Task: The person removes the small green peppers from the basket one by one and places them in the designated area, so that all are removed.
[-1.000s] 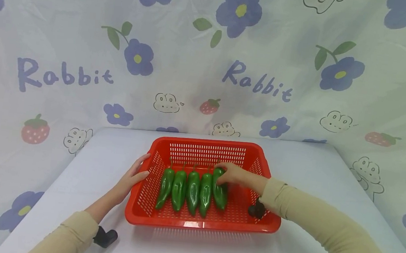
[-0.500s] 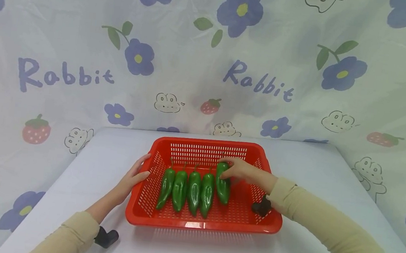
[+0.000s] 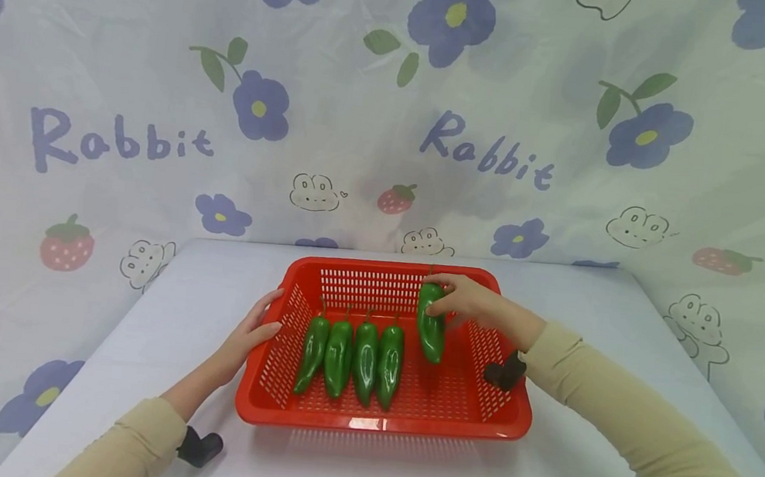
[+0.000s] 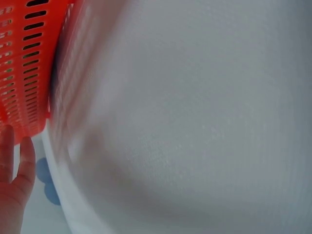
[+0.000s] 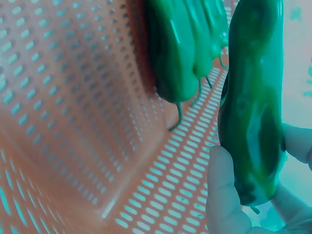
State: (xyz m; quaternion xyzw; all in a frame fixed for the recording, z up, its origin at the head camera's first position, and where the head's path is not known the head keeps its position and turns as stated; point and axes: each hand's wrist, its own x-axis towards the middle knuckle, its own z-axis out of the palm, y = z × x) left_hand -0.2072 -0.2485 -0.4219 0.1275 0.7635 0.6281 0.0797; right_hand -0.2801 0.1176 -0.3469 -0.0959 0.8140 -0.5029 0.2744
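In the head view, my right hand [image 3: 477,304] pinches a long green pepper [image 3: 431,337] by its stem end. The pepper hangs tip down above the right part of a red basket [image 3: 377,424]. Close up in the right wrist view, thumb and fingers hold the glossy pepper [image 5: 253,107] from both sides. Several more green peppers [image 3: 338,358] lie side by side in the basket's left half, stems toward the back. My left hand [image 3: 248,339] rests against the basket's left rim with its fingers extended; the left wrist view shows these fingers [image 4: 25,165] beside the slotted wall.
The basket has slotted walls and stands on a white table [image 3: 577,321]. Behind the table hangs a printed cloth [image 3: 364,143] with flowers and rabbits. Dark wrist devices [image 3: 199,449] sit at both of the person's cuffs.
My right hand has lifted the rightmost pepper out of the row, moving it up, back and to the right. The left hand stays on the rim.
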